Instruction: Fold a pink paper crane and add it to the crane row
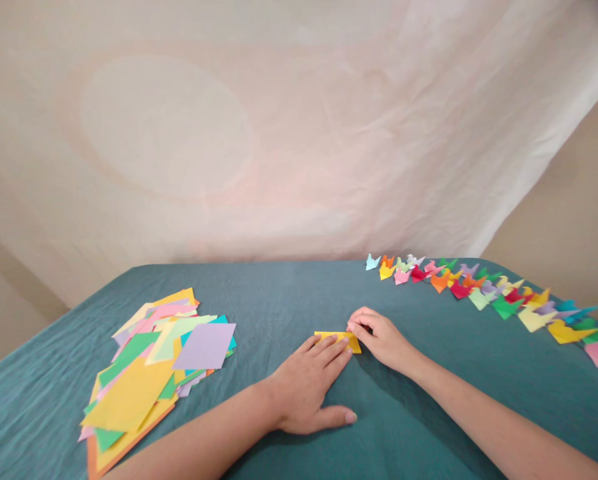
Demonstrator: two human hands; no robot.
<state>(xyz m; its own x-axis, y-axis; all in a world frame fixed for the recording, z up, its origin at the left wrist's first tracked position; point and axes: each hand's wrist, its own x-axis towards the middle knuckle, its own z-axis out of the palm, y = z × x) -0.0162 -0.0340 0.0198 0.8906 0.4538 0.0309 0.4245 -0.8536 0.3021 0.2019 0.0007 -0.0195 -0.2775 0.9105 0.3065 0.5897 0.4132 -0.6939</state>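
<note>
A folded piece of yellow origami paper [355,344] lies on the teal tablecloth in front of me. Flat across it rests my left hand [315,380], fingers stretched out and thumb spread toward me, covering much of the paper. At the paper's upper right corner, my right hand [373,337] has its thumb and index finger pinched together, touching the edge. The fingertips hide exactly how much of the corner sits between them.
On the left is a loose, overlapping pile of coloured paper squares [133,393], with a lilac sheet [205,347] on its right side. Several folded paper birds [479,298] stand in rows along the right. A pale cloth [299,133] hangs behind the table [269,293].
</note>
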